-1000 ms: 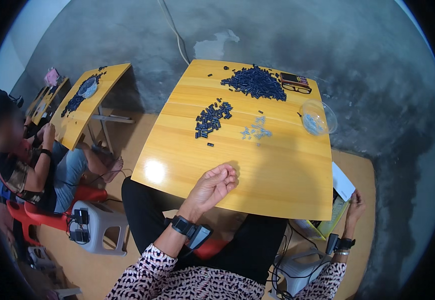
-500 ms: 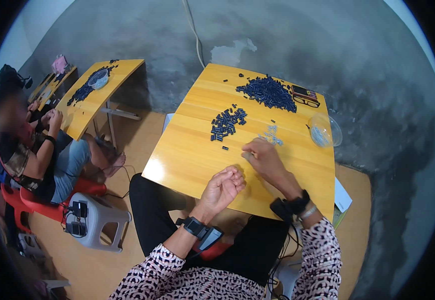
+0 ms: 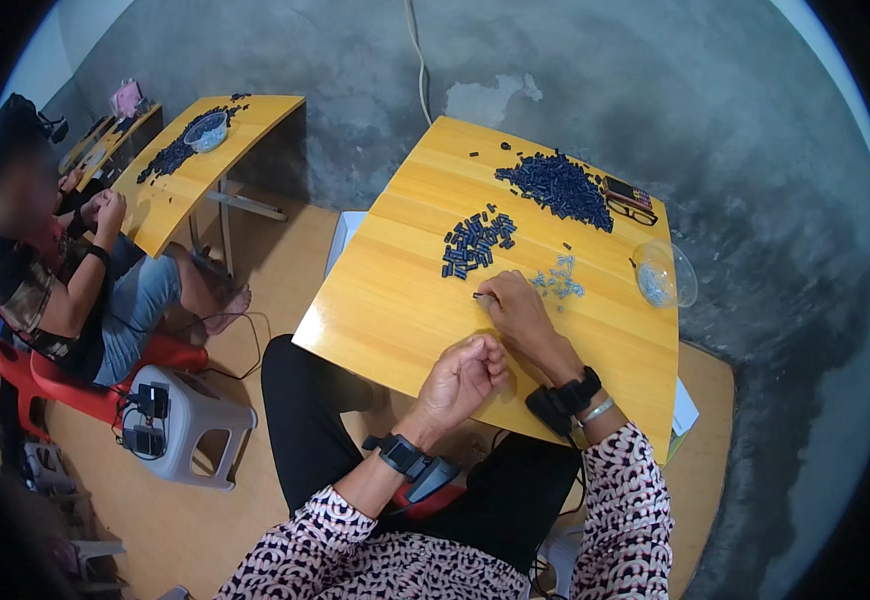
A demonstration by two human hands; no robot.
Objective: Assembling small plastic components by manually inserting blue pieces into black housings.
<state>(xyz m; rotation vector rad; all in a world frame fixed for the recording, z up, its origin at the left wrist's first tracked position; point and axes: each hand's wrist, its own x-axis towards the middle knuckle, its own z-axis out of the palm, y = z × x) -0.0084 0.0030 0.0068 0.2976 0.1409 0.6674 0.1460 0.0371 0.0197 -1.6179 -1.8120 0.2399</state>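
Note:
My right hand (image 3: 517, 310) is over the tabletop, thumb and fingers closed at a small dark tubular piece (image 3: 480, 297). My left hand (image 3: 458, 383) is raised near the table's front edge, palm up with its fingers curled in; whatever they hold, if anything, is hidden. Beyond my right hand lies a small heap of dark tubular pieces (image 3: 477, 243). To the right of that heap, small pale, shiny parts (image 3: 560, 280) are scattered on the wood.
A larger dark heap (image 3: 560, 190) is at the table's (image 3: 385, 290) far side, beside a phone (image 3: 627, 190) and glasses (image 3: 632, 211). A clear tub (image 3: 657, 275) holds pale parts at right. Leftward, another person (image 3: 65, 260) sits at a second table (image 3: 180, 200).
My right hand has moved left to the lone dark piece in front of the small heap, and its fingers now meet it. My left hand stays curled. The whole view has shifted slightly.

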